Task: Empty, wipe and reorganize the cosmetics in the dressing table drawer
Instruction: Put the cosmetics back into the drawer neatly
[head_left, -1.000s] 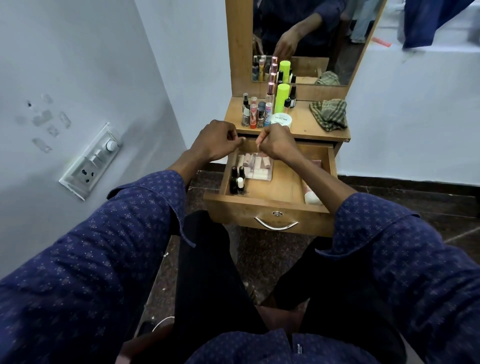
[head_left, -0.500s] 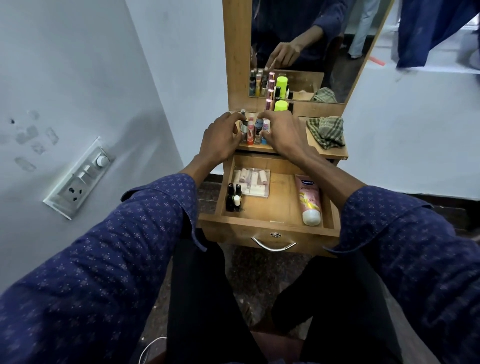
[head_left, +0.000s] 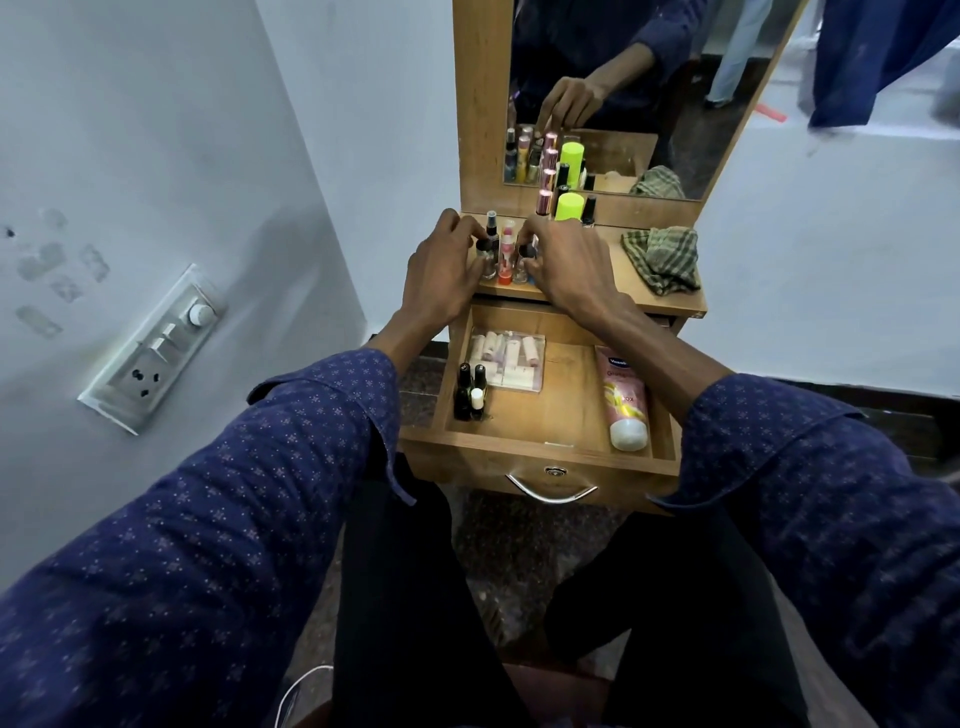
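Above the open drawer (head_left: 550, 415), both forearms reach forward over its back edge to the table (head_left: 613, 291) top, wrists level and knuckles up. The left hand (head_left: 444, 273) curls its fingers round a small clear bottle with a black cap (head_left: 485, 257), so that grip is grasping the bottle. The right hand (head_left: 566, 265) pinches another small dark-capped bottle (head_left: 525, 260) with thumb and fingertips, its grip grasping too. Between the two hands stand a spray bottle (head_left: 492, 228) and a pink-topped bottle with a red base (head_left: 506, 254), packed close together near the table's front left edge.

Behind them, against the mirror (head_left: 623, 93), are a neon yellow-green cap (head_left: 569, 206) and a rose-gold tube (head_left: 543, 202). A checked cloth (head_left: 662, 258) lies crumpled on the right of the table, well apart from the hands.

Inside the drawer, a clear packet of pale tubes (head_left: 506, 358) lies at the back left, three small nail-polish bottles (head_left: 470, 395) stand just in front of it against the left wall, and a pink tube with a white cap (head_left: 623, 397) lies along the right wall. The drawer's middle floor is bare wood.
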